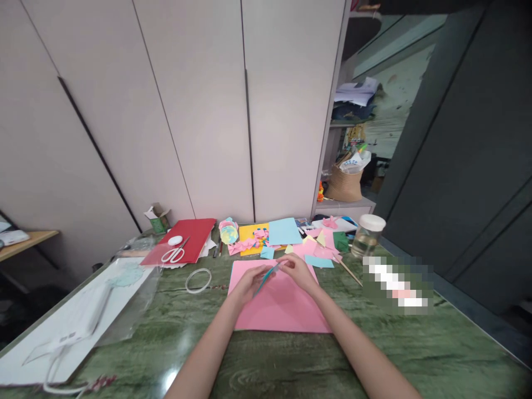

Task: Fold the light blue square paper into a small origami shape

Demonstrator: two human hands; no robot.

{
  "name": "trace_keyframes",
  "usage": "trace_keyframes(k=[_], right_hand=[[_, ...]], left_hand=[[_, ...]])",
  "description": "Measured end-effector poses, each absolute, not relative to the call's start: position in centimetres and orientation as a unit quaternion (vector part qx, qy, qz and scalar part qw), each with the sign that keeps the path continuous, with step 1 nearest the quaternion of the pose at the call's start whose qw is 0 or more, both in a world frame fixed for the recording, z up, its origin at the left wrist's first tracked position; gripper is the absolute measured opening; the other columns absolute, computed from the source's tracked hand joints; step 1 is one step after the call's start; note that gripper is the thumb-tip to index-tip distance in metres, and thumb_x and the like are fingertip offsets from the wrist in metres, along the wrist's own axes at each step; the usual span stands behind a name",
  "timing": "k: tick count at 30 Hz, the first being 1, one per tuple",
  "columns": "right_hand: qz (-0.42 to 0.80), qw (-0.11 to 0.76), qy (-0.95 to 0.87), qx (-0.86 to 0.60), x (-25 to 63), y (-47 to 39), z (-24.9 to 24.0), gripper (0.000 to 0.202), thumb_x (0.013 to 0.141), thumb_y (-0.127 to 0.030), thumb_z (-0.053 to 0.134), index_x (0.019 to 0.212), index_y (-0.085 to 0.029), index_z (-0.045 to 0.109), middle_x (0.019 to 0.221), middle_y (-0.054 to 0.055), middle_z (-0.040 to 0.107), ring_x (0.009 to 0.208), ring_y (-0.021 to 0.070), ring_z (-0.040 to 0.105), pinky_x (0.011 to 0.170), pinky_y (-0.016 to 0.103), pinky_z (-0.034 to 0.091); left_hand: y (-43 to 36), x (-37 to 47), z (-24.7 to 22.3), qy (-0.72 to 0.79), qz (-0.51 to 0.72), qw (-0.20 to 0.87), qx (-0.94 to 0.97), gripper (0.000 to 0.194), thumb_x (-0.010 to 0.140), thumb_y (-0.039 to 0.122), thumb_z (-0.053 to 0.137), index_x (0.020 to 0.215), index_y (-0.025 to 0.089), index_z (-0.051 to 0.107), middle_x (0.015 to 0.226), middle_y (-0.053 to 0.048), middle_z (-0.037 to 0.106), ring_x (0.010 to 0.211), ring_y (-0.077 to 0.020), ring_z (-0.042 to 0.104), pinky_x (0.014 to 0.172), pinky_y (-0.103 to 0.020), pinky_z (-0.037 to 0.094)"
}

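Between my two hands is a small piece of blue paper (pixel 266 280), tilted above a pink sheet (pixel 282 310) that lies on the table. My left hand (pixel 251 281) is closed on the paper's lower left side. At its upper right end, the fingers of my right hand (pixel 296 270) pinch it. Just beyond my hands lies a small blue paper square (pixel 267 252), and a blue strip (pixel 319 261) rests to the right. Behind them a larger light blue sheet (pixel 285 231) lies partly over a yellow sheet (pixel 245 249) with folded pink paper pieces (pixel 243 245) on it.
White-handled scissors (pixel 173 254) lie on a red folder (pixel 189 235) at the back left. A white ring (pixel 198 281) sits left of the pink sheet. On the right stand a lidded jar (pixel 368 235) and a thin wooden stick (pixel 348 270). A plastic-covered white board (pixel 62 310) fills the left side.
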State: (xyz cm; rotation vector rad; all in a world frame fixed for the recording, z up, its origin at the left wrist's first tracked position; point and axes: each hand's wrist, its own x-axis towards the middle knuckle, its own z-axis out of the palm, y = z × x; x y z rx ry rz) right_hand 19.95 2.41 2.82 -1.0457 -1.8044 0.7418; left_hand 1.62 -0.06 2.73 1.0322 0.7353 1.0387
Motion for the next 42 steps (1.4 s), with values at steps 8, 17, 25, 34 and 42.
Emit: trace_keyframes(k=[8,17,25,34,42], right_hand=[[0.275,0.437,-0.731,-0.446,20.7,1.6,3.0,0.012,0.069,-0.031,0.058,0.066,-0.02,0.063,0.073,0.003,0.057,0.078,0.0181,0.05,0.072,0.031,0.036],[0.338,0.437,-0.712,-0.435,21.2,1.8,2.9,0.018,0.073,-0.034,0.053,0.07,-0.017,0.059,0.071,0.002,0.061,0.065,0.0138,0.053,0.06,0.025,0.039],[0.359,0.458,-0.689,-0.433,21.5,2.1,2.7,0.019,0.071,-0.036,0.056,0.072,-0.017,0.059,0.071,0.003,0.062,0.065,0.0141,0.054,0.059,0.026,0.04],[0.367,0.467,-0.68,-0.429,21.4,1.9,2.8,0.019,0.069,-0.036,0.058,0.072,-0.018,0.06,0.073,0.003,0.062,0.066,0.0148,0.055,0.062,0.027,0.04],[0.401,0.461,-0.669,-0.423,21.4,1.5,3.7,0.027,0.074,-0.041,0.051,0.076,-0.017,0.061,0.074,0.003,0.062,0.072,0.0158,0.055,0.065,0.027,0.041]], left_hand=[[-0.9,1.6,2.7,0.341,0.408,0.706,0.468,0.049,0.074,0.051,0.05,0.098,0.009,0.059,0.088,-0.013,0.064,0.079,-0.0221,0.06,0.071,-0.034,0.046],[-0.1,-0.1,2.6,0.427,0.425,0.558,0.57,0.037,0.061,0.037,0.068,0.089,0.015,0.06,0.086,-0.005,0.063,0.07,-0.0155,0.06,0.06,-0.025,0.046],[0.0,-0.3,2.4,0.429,0.454,0.612,0.484,0.036,0.067,0.043,0.063,0.088,0.013,0.06,0.091,-0.007,0.062,0.074,-0.0146,0.061,0.069,-0.026,0.048],[0.1,-0.1,2.3,0.405,0.474,0.662,0.416,0.035,0.069,0.039,0.063,0.091,0.013,0.061,0.096,-0.009,0.062,0.08,-0.0157,0.061,0.079,-0.028,0.044],[0.0,0.1,2.5,0.385,0.472,0.675,0.416,0.032,0.067,0.037,0.065,0.088,0.013,0.061,0.093,-0.009,0.064,0.081,-0.0165,0.062,0.086,-0.033,0.042]])
